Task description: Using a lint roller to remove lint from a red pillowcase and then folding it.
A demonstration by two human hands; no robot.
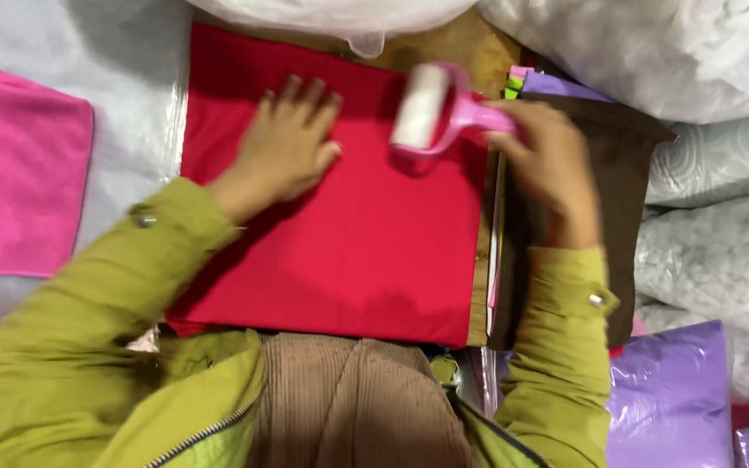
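A folded red cloth (366,234) lies flat on a wooden surface in front of me. My left hand (288,143) presses flat on its upper left part, fingers spread. My right hand (552,169) grips the pink handle of a lint roller (431,108), whose white roll rests on the cloth's upper right area. Both arms wear olive-green sleeves.
A pink towel (15,173) lies at the left on a grey plastic sheet. A dark brown cloth pile (626,173) sits under my right hand, with coloured fabric edges behind it. White stuffed bags (704,251) crowd the right side, and purple packages (669,399) sit at lower right.
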